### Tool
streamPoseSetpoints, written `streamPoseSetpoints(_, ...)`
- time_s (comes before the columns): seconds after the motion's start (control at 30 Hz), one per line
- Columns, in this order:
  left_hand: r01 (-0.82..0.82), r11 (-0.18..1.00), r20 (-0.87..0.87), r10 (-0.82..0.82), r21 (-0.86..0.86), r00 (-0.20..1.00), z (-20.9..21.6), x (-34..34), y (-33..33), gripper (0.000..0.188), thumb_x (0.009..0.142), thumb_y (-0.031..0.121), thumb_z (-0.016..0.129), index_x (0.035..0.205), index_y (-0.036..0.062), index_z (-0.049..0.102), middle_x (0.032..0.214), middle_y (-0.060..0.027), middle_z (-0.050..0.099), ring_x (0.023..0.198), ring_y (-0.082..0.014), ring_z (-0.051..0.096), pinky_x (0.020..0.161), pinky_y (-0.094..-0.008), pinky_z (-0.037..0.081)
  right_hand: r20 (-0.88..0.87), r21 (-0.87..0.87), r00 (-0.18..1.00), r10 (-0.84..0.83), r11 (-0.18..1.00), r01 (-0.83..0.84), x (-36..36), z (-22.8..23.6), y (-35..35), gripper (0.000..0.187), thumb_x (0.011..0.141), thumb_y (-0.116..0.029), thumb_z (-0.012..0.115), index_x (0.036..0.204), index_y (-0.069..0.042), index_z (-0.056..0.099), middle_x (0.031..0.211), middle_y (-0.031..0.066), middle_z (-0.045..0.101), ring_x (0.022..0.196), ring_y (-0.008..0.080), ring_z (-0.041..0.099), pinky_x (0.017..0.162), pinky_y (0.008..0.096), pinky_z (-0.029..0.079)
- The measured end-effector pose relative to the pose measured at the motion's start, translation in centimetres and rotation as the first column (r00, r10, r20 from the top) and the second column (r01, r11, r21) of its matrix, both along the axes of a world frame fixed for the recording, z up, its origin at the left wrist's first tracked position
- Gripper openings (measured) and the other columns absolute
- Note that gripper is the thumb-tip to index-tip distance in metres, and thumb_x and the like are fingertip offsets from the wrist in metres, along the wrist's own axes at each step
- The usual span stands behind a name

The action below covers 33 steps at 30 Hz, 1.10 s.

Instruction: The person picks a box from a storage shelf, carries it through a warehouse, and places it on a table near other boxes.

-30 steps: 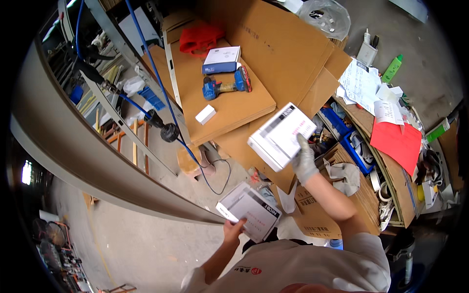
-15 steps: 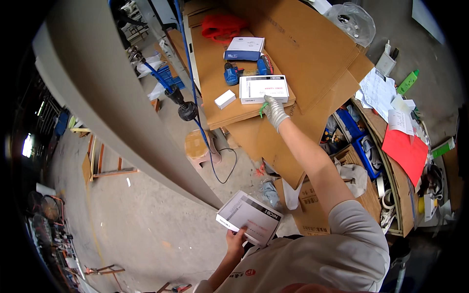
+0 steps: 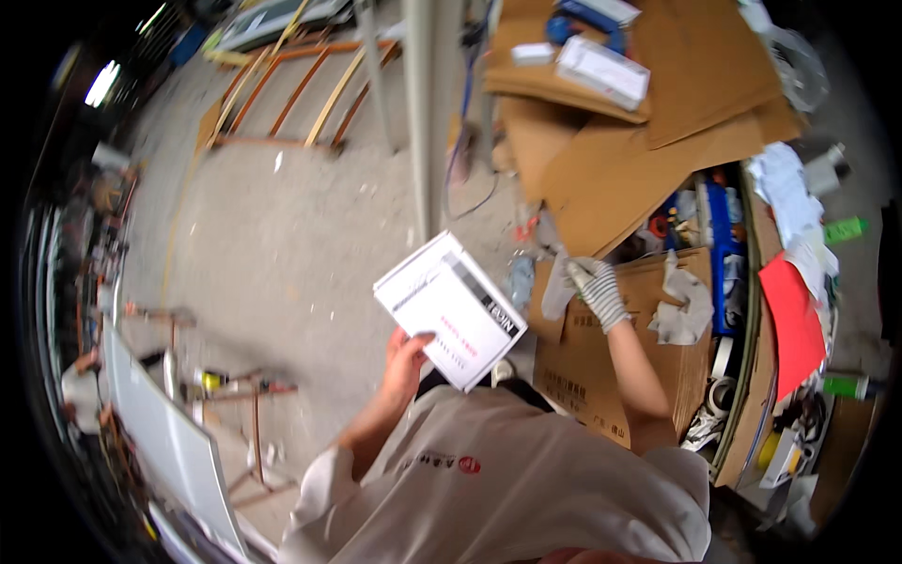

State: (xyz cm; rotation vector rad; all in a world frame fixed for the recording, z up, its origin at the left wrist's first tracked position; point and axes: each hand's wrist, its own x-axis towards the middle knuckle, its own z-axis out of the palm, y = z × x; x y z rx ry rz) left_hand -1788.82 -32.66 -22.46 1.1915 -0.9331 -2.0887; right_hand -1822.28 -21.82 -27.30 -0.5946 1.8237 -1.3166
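My left hand (image 3: 406, 362) grips a flat white cardboard box (image 3: 453, 315) by its lower-left edge, thumb on top. The box, printed with a dark band and red text, is tilted in front of my body. My right hand (image 3: 598, 291), in a grey-white striped glove, hovers to the right of the box. Its fingers are loosely bent and a little blurred, and I see nothing held in them. Below it leans a brown carton (image 3: 601, 376), with a whitish wrapper (image 3: 557, 299) beside the fingertips.
Stacked cardboard sheets (image 3: 601, 179) bear another white box (image 3: 603, 71), a small white carton (image 3: 533, 54) and a blue power tool (image 3: 561, 28). At right, blue bins (image 3: 722, 221) and a red sheet (image 3: 792, 324) line a bench. A pale upright panel (image 3: 420, 122) stands ahead.
My right hand has drawn back from the white box on the cardboard stack toward my body. My view has swung left; the left hand still holds its box.
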Motion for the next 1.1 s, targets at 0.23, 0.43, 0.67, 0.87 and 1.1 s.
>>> streamPoseSetpoints(0.23, -0.272, 0.961, -0.044, 0.275, 0.053, 0.961, 4.1, 9.4, 4.0, 0.036, 0.077, 0.009, 0.056, 0.112, 0.0022, 0.052, 0.104, -0.0077, 0.063, 0.093, -0.0183, 0.062, 0.085, -0.0334, 0.049, -0.063, 0.070, 0.950, 0.305, 0.951, -0.301, 9.8, -8.0, 6.6, 0.023, 0.087, -0.008, 0.055, 0.107, 0.003, 0.058, 0.065, 0.0035, 0.057, 0.054, 0.0101, 0.047, 0.051, 0.0265, 0.041)
streamPoseSetpoints(0.43, -0.558, 0.819, -0.187, 0.573, 0.132, 0.798, 4.5, 18.5, 5.1, 0.038, 0.076, 0.011, 0.059, 0.112, 0.0023, 0.051, 0.104, -0.0090, 0.063, 0.096, -0.0200, 0.062, 0.087, -0.0343, 0.048, -0.505, 0.517, 0.444, 0.740, 0.671, -0.531, 14.9, -17.8, 7.7, 0.043, 0.084, -0.022, 0.058, 0.116, 0.007, 0.050, 0.068, 0.0148, 0.061, 0.057, 0.0237, 0.060, 0.055, 0.0338, 0.047)
streamPoseSetpoints(0.67, -0.805, 0.593, -0.233, 0.789, 0.040, 0.569, 4.9, 32.6, 1.7, 0.038, 0.077, 0.009, 0.059, 0.113, 0.0017, 0.050, 0.104, -0.0092, 0.063, 0.093, -0.0174, 0.062, 0.085, -0.0318, 0.049, 0.148, 0.631, 0.323, 0.935, 0.162, -0.759, 25.7, -16.2, -9.1, 0.020, 0.088, -0.015, 0.049, 0.094, -0.002, 0.064, 0.065, 0.0092, 0.065, 0.043, 0.0135, 0.049, 0.042, 0.0312, 0.040)
streamPoseSetpoints(0.87, -0.939, 0.344, -0.203, 0.919, 0.001, 0.337, 3.7, 45.6, -3.2, 0.038, 0.077, 0.011, 0.061, 0.113, 0.0032, 0.051, 0.104, -0.0076, 0.062, 0.093, -0.0154, 0.062, 0.085, -0.0302, 0.049, 0.046, 0.572, 0.332, 0.942, 0.248, -0.782, 40.3, -14.3, -27.0, 0.025, 0.087, -0.009, 0.046, 0.108, -0.004, 0.057, 0.069, 0.0100, 0.067, 0.037, 0.0102, 0.041, 0.035, 0.0275, 0.033)
streamPoseSetpoints(1.1, -0.980, 0.176, -0.131, 0.978, 0.098, 0.162, 1.5, 56.2, -10.9, 0.049, 0.077, 0.017, 0.063, 0.122, 0.0065, 0.047, 0.113, -0.0045, 0.060, 0.102, -0.0183, 0.059, 0.092, -0.0340, 0.045, 0.386, 0.344, 0.604, 0.697, 0.499, -0.796, 47.3, -14.3, -45.4, 0.055, 0.087, -0.014, 0.052, 0.138, -0.017, 0.034, 0.086, 0.0199, 0.065, 0.033, 0.0156, 0.042, 0.030, 0.0292, 0.035)
